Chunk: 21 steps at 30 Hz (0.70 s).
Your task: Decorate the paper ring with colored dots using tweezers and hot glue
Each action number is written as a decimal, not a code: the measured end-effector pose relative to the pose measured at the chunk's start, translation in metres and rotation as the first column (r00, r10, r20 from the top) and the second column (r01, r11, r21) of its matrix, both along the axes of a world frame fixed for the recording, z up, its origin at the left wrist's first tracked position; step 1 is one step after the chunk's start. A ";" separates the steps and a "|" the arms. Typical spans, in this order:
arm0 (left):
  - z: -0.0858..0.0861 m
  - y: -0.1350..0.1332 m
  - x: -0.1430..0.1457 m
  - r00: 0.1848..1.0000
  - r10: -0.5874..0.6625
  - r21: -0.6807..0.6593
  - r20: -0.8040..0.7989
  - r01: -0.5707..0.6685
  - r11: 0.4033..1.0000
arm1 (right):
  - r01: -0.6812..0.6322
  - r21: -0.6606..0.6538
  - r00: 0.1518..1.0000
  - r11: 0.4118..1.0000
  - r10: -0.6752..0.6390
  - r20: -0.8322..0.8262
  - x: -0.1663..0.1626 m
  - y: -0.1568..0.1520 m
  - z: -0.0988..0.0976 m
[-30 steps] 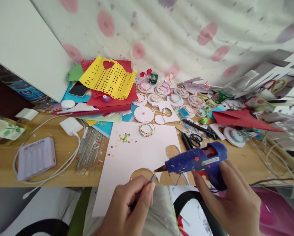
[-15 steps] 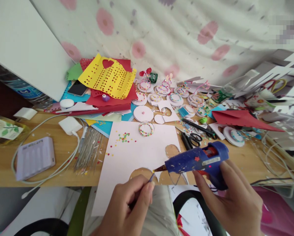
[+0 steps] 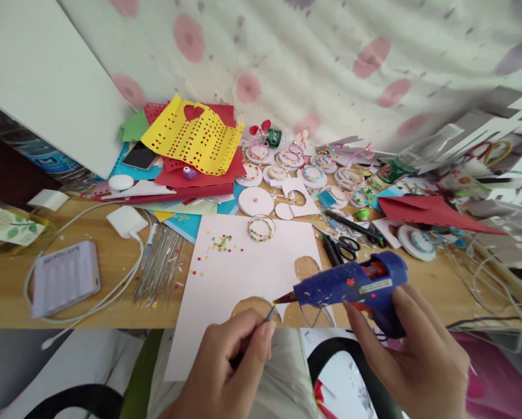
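My right hand [image 3: 418, 349] is wrapped round the handle of a blue hot glue gun [image 3: 330, 285], whose dark nozzle points left. Pinched in my left hand [image 3: 238, 355] is a thin bluish pointed stick [image 3: 269, 314]; the rest of it is hidden by my fingers. A tiny yellow bit [image 3: 273, 303] shows at the stick's tip, right by the nozzle; whether they touch I cannot tell. Beneath both hands lies a white sheet [image 3: 234, 262] with cut-out holes. On it are small coloured dots [image 3: 221, 242] and a beaded ring [image 3: 261, 229].
Behind the sheet stand several white discs [image 3: 256, 201] with decorated rings. Black scissors [image 3: 345, 247] lie to the right. Leftward are thin metal wires [image 3: 160, 265], a white cable [image 3: 132, 273] and a battery charger-like box [image 3: 66, 279]. Yellow punched paper [image 3: 195, 139] tops a stack at the back.
The view has shifted very slightly. Both hands, the glue gun and the stick hold almost the same position.
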<state>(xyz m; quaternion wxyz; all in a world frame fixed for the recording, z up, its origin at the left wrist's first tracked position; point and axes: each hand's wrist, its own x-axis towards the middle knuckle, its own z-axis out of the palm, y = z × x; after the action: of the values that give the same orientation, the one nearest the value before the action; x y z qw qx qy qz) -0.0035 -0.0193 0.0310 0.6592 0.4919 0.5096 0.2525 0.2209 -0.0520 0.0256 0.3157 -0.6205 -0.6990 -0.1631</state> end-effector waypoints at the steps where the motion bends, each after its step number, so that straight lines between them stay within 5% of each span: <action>1: 0.000 0.000 0.000 1.000 0.002 -0.003 0.008 -0.002 1.000 | 0.004 0.001 1.000 1.000 -0.004 0.004 0.000 0.000 0.000; 21: 0.000 0.001 0.000 0.999 -0.037 0.023 -0.001 0.037 0.999 | 0.072 0.011 0.997 0.997 -0.072 -0.004 0.007 -0.006 -0.004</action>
<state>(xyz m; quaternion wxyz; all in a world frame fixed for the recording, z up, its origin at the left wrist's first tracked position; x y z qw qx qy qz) -0.0039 -0.0188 0.0306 0.6579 0.5089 0.4978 0.2458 0.2280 -0.0582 0.0212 0.3145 -0.6437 -0.6748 -0.1771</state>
